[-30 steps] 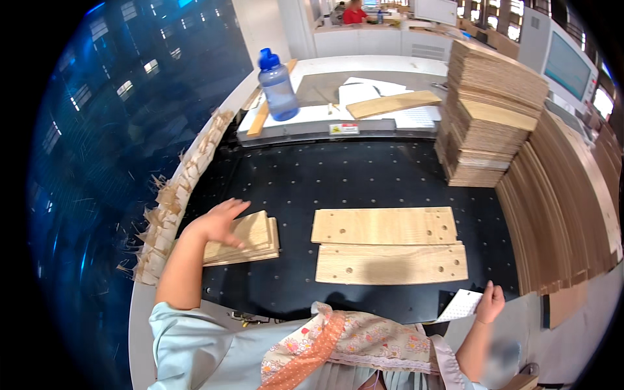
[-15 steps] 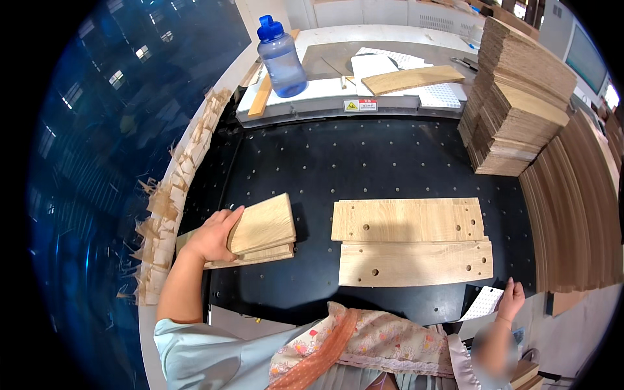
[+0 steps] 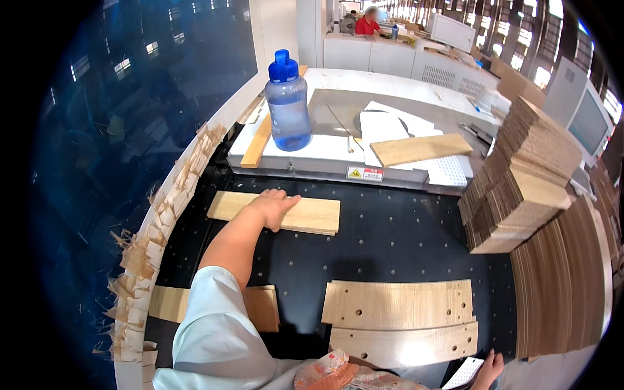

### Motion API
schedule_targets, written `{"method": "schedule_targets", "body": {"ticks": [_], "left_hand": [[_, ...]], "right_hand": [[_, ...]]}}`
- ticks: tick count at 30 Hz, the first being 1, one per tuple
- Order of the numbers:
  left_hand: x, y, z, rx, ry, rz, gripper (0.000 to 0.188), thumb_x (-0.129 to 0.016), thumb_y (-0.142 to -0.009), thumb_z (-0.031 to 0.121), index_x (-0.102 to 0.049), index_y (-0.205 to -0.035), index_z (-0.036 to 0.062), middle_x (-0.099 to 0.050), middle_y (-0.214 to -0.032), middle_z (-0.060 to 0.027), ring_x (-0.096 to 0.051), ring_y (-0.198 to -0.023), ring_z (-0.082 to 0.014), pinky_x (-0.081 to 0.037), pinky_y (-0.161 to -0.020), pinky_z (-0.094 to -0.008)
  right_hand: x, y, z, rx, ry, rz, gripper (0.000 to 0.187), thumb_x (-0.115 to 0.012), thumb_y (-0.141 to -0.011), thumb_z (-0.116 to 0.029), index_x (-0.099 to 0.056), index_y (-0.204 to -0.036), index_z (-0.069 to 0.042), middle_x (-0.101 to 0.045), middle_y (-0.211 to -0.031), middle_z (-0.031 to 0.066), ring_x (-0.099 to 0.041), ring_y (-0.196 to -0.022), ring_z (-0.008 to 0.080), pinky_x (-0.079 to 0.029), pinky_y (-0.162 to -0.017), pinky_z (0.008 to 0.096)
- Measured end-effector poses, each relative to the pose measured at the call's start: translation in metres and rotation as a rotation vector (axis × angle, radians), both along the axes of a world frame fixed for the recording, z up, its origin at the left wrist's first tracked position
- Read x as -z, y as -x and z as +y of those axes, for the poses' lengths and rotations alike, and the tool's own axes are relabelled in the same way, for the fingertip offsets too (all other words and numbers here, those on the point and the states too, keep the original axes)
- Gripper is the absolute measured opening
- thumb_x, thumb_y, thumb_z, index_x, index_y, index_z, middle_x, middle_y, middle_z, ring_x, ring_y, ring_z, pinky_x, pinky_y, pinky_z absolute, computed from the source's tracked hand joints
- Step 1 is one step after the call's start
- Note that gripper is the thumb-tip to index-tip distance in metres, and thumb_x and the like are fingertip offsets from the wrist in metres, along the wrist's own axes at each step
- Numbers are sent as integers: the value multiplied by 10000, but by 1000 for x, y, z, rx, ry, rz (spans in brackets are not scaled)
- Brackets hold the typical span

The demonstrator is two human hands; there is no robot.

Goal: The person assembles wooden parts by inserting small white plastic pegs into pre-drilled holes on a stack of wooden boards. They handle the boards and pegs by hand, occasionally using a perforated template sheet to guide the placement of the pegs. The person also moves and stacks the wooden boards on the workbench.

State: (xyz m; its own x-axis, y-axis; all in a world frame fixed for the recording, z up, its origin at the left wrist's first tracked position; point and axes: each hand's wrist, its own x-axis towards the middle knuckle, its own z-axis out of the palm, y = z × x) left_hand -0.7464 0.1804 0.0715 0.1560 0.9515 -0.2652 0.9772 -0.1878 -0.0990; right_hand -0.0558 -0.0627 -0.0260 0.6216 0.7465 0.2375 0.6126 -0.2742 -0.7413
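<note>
The pale wooden board (image 3: 312, 216) is at the far left part of the black surface (image 3: 390, 240), in front of the ledge that carries the blue bottle (image 3: 288, 116). A second edge shows beneath its near right side, so more than one layer may be present.

Hand state: the left hand (image 3: 272, 209) grips the board from above, near mid-length, with fingers toward the far edge and thumb toward the near edge. The right hand (image 3: 492, 368) is closed on the white dotted card (image 3: 463, 374), at the near right edge of the surface.

Handling: the board appears stiff and fairly light, manageable with one hand. The smooth face probably offers limited friction; the corners are likely the parts most prone to chipping. The suitable hold is across the width at mid-length, on the two long edges, for balance. The card appears thin and light, and is best held at an edge.

Orientation: the long axis of the board runs nearly left to right, with the right end slightly nearer the person. It lies roughly parallel to the two drilled boards (image 3: 403, 303), which are placed nearer and to the right.
</note>
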Motion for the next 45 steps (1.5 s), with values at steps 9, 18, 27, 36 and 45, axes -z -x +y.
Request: {"method": "schedule_targets", "body": {"ticks": [9, 18, 27, 36, 45], "left_hand": [[23, 12, -26, -595, -362, -420, 433, -627, -731, 106, -539, -1153, 77, -500, -1219, -162, -450, -1159, -343, -387, -957, -428], [59, 19, 6, -1166, -504, -1841, 653, -599, -733, 86, -312, -1308, -30, -380, -1326, -230, -359, -1230, -332, -291, -982, -528], [55, 0, 58, -1378, -768, -1942, 688, -589, -745, 93, -270, -1346, -11, -313, -1390, -214, -318, -1276, -322, -234, -1041, -475], [61, 17, 51, -1294, -899, -2062, 641, -589, -744, 69, -322, -1312, -60, -443, -1285, -212, -448, -1156, -306, -323, -996, -394], [71, 27, 53, -1278, -762, -1864, 849, -612, -768, 113, -102, -1439, 9, -132, -1501, -125, -216, -1357, -286, -216, -1069, -430]], "right_hand": [[-47, 52, 6, 114, 151, -11, 295, -604, -867, -215, -588, -768, 62, -593, -664, 149, -422, -612, 193, -418, -618, 378], [-45, 51, 5, 167, 199, -19, 336, -615, -858, -255, -610, -849, 80, -638, -764, 194, -489, -644, 236, -441, -672, 384], [-37, 46, 4, 141, 148, 45, 325, -622, -862, -249, -584, -802, 69, -592, -687, 124, -434, -635, 174, -431, -622, 356], [-39, 48, 5, 107, 132, -37, 356, -622, -859, -258, -563, -759, 79, -569, -647, 136, -407, -609, 189, -420, -603, 367], [-37, 46, 5, 114, 154, 30, 335, -609, -869, -240, -574, -773, 80, -618, -688, 125, -417, -615, 170, -415, -593, 373]]}}
